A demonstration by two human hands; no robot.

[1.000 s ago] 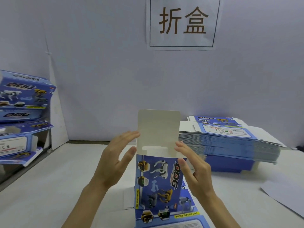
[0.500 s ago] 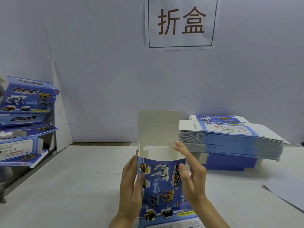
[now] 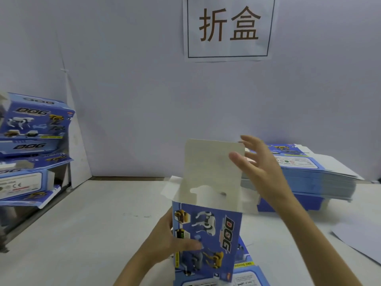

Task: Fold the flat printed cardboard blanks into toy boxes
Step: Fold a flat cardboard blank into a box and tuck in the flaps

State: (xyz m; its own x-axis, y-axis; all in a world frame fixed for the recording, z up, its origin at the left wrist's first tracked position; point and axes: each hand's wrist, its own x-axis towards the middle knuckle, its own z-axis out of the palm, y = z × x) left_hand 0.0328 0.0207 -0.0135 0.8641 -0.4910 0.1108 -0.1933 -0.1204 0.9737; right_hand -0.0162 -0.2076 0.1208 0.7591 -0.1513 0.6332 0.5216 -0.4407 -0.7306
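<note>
A blue printed toy box with robot dogs and the word DOG stands upright in front of me, its top open. Its tall pale lid flap sticks straight up, and small side flaps spread out to left and right. My left hand grips the box's left side, thumb across the printed front. My right hand is raised at the lid flap's upper right corner, fingers spread, thumb in front of the flap. A flat blank lies on the table under the box.
A thick stack of flat blanks sits at the back right. Folded boxes are piled on a rack at the left. A loose grey sheet lies at the right edge. A paper sign hangs on the wall.
My right hand rose from the box's right side to the lid flap's top corner. My left hand closed onto the box's left side, and the side flaps spread outward.
</note>
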